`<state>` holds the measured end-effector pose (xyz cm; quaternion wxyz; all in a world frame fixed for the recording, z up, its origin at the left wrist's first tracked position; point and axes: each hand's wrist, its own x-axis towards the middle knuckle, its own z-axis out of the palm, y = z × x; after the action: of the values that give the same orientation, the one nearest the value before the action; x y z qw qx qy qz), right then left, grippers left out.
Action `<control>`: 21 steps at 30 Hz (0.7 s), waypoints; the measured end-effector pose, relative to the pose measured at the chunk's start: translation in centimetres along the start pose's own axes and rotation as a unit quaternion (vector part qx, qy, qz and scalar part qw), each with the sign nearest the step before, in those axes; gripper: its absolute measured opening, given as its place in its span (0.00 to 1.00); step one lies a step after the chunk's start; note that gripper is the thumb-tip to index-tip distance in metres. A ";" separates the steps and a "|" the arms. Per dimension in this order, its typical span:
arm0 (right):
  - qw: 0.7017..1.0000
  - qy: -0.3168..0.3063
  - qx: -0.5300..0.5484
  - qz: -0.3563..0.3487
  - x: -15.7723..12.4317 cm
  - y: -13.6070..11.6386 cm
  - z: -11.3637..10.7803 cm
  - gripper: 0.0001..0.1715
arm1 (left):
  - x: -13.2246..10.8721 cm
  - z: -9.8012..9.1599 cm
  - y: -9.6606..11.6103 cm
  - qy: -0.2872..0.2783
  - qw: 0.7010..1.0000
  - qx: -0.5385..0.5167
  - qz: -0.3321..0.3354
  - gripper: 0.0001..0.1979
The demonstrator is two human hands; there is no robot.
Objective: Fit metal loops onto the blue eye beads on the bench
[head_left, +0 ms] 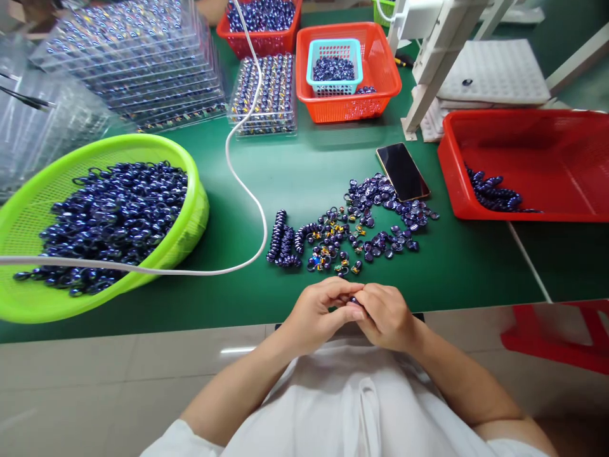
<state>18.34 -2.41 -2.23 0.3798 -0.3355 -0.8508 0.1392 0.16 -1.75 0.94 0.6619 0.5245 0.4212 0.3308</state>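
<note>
My left hand (318, 312) and my right hand (386, 315) meet at the near edge of the green table (304, 178), fingers pinched together around a small dark blue piece (354, 300) that is mostly hidden. Just beyond them lies a loose pile of dark blue glossy pieces (375, 216), some with coloured bits, and a few stacked rows of the same pieces (284, 238) to the left.
A lime green basket (190, 184) of blue pieces stands at left, crossed by a white cable (247, 190). A phone (402, 171) lies by a red tray (547, 146). Orange baskets (380, 70), clear tray stacks (143, 63) and a white stand (428, 70) fill the back.
</note>
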 end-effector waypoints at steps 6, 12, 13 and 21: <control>1.000 0.018 -0.013 -0.013 0.1 0.1 0.4 0.05 | 0.0 -0.2 -0.2 0.013 0.999 0.022 0.023 0.14; 1.000 0.021 -0.002 -0.015 0.2 0.1 0.6 0.05 | -0.2 -0.4 -1.0 0.025 0.999 -0.015 0.012 0.15; 1.000 0.018 -0.001 -0.012 0.2 0.0 0.7 0.05 | -0.2 -0.5 -1.1 0.032 0.999 -0.024 0.006 0.15; 0.985 -0.077 0.154 0.033 2.8 -1.1 1.1 0.20 | -2.0 -3.0 0.9 0.081 0.996 0.044 0.021 0.24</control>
<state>15.67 -1.32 -0.90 0.3557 -0.2897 -0.8342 0.3060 -3.38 -2.02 1.96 0.5947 0.5335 0.4767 0.3667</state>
